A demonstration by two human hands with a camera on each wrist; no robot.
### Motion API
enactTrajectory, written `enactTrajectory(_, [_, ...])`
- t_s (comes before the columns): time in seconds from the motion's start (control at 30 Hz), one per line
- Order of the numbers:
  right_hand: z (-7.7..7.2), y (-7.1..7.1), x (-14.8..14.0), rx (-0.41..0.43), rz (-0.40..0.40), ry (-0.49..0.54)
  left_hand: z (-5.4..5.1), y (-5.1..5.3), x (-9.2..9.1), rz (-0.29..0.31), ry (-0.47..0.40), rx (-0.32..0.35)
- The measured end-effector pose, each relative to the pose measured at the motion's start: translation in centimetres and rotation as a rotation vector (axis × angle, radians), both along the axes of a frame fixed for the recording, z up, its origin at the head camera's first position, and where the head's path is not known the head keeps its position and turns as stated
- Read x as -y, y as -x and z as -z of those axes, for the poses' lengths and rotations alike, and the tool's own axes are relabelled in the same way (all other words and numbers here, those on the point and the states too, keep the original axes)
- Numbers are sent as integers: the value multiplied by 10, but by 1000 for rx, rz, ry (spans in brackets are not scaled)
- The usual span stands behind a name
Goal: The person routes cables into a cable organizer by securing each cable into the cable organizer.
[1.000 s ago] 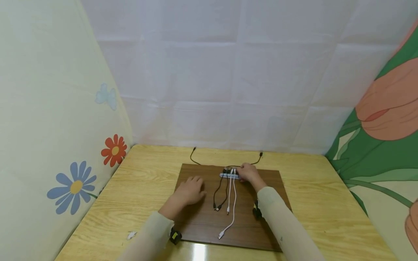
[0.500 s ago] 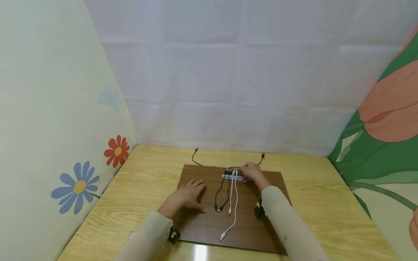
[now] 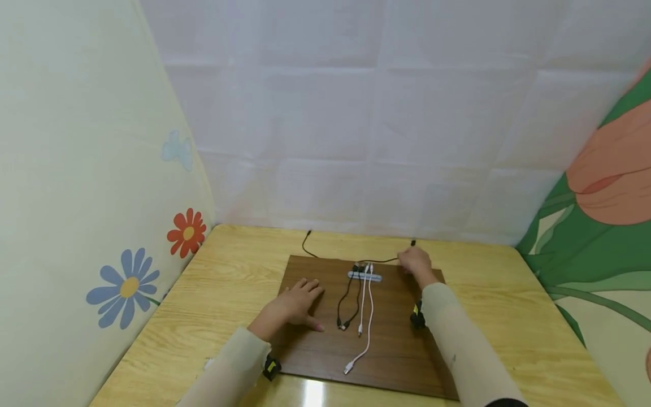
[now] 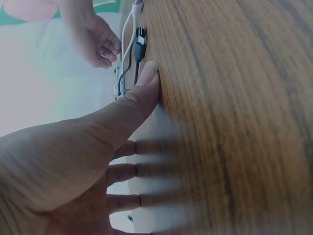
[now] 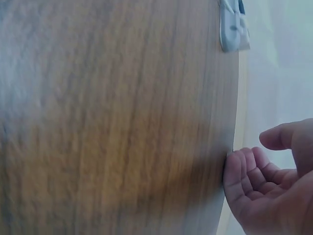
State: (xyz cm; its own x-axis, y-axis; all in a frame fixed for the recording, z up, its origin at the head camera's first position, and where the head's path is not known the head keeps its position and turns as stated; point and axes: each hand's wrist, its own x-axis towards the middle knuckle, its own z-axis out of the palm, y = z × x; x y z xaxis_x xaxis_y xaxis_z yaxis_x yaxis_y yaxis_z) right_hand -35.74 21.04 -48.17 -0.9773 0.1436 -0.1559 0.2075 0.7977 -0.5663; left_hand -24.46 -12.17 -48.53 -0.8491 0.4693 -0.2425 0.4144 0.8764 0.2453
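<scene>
My left hand (image 3: pixel 297 305) rests on the brown wooden board (image 3: pixel 396 350), fingers spread and thumb extended. The left wrist view shows its thumb near a black cable's small metal-tipped plug (image 4: pixel 140 49). At the board's far right edge is my right hand (image 3: pixel 415 264), beside the black cable (image 3: pixel 378 261) running along the back. In the right wrist view, its fingers are loosely bent by the board edge, thumb apart, nothing held. A pale blue cable holder (image 3: pixel 377 277) sits near the far edge, with black cables (image 3: pixel 339 305) and white cables (image 3: pixel 372 316) hanging from it.
Two black cable ends, a left one (image 3: pixel 308 232) and a right one (image 3: pixel 413 243), lie on the yellow wood-grain table (image 3: pixel 244 265) behind the board. A white sheet (image 3: pixel 315 141) hangs at the back. A small white scrap (image 3: pixel 209 363) lies left of the board.
My right hand has left the cable holder and moved right to the board's far right edge. The left hand's fingers have spread out on the board.
</scene>
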Motion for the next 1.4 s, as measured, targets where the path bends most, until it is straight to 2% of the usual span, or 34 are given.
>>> enactTrajectory(0.1, [-1,3,-4,0,3,-66,-1,-1,0,-2,1,-2])
enactTrajectory(0.27, [-1,6,-7,-4,14,-117,0,-1,0,-1,12,-4])
enactTrajectory(0.77, [1,16,-12,54,-40,-162,2,0,-2,-4,35,-10])
enactTrajectory(0.9, [5,17,-8,64,-15,-162,3,-1,-2,-3,42,-22])
enactTrajectory(1.2, [21,30,-7,76,110,-175,5,-1,-2,2,39,-26])
enactTrajectory(1.4, [18,32,-8,68,109,-157,3,-1,-2,-8,44,-24])
